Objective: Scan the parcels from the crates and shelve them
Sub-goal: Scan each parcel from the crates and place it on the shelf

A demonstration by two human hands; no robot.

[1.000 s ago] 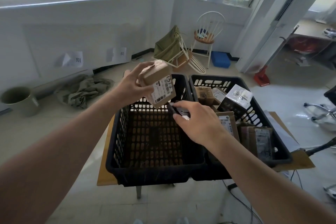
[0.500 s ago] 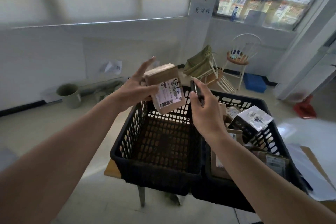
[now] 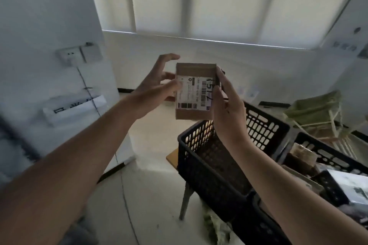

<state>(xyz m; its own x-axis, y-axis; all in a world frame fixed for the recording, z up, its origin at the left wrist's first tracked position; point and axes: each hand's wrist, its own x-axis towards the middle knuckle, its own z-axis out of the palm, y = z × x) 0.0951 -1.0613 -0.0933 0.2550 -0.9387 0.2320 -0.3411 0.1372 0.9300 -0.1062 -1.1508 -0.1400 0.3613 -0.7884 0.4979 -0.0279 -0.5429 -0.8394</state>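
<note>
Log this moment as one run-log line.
parcel: cardboard, label facing camera, raised above crate | left hand: grips left edge | right hand: grips right edge | near crate: looks empty

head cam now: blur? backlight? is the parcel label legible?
Head view: motion smear on the left wall and the wall socket; the blinds backlight the scene, so arms and the black crate read dark. The parcel, between left hand and right hand, is sharpest: barcode and handwritten digits show, small print unreadable.
</note>
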